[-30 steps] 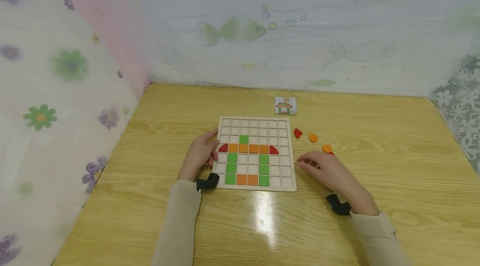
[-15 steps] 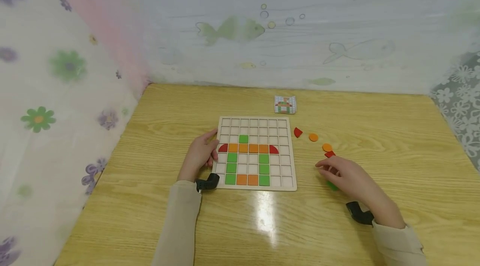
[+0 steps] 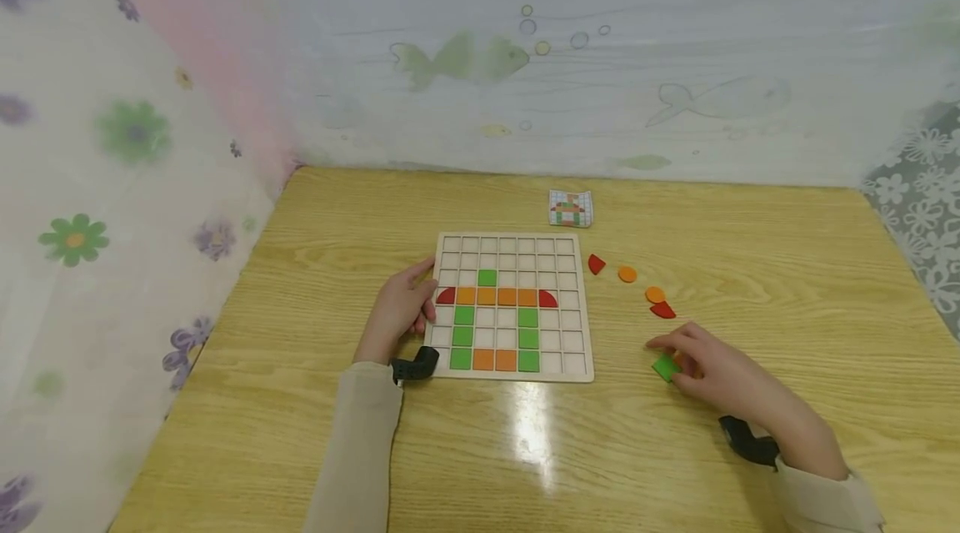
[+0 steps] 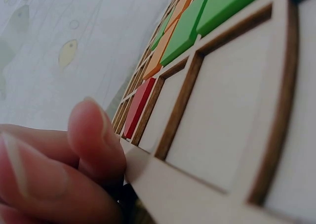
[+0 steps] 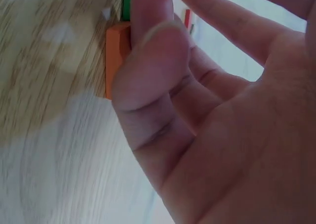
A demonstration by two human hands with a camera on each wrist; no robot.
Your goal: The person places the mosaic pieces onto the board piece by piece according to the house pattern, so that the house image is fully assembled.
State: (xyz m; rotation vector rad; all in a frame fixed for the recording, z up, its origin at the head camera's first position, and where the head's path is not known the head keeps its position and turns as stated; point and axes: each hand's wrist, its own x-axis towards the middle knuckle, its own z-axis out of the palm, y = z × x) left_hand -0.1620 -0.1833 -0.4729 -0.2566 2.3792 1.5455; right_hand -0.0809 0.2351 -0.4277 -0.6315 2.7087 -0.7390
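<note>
- Head view: wooden table [image 3: 300,416] set against a wall sheet [image 3: 465,124] printed with fish; flowered sheet [image 3: 135,208] on the left, pattern card [image 3: 570,208] beyond the board's far edge.
- Right of the board: red wedge [image 3: 596,264], orange disc [image 3: 627,274], second disc [image 3: 655,295] touching a red piece [image 3: 663,310], all lying flat, between card and right hand [image 3: 723,370].
- Left wrist mount [image 3: 415,364] overlaps the board's near-left corner.
- Board [image 3: 572,339]: pale wood, square grid. One green square sits above a row of four orange squares [image 3: 507,297] with a red quarter-round at each end; two green columns [image 3: 463,326] below, two orange tiles between their feet.
- Board is square, no long axis; far edge roughly parallel to the wall.
- Left hand [image 3: 397,305] rests fingers against its left edge, loosely bent.
- Green piece [image 3: 664,367] on the table by the right fingertips, corner-on to the board. Fingers bent over it; can't tell if they grip.
- Left wrist view: fingertip touches the bare rim beside a red piece.
- Right wrist view: orange block [image 5: 115,56] partly behind the fingers, visible long side upright in frame, green edge just above.
</note>
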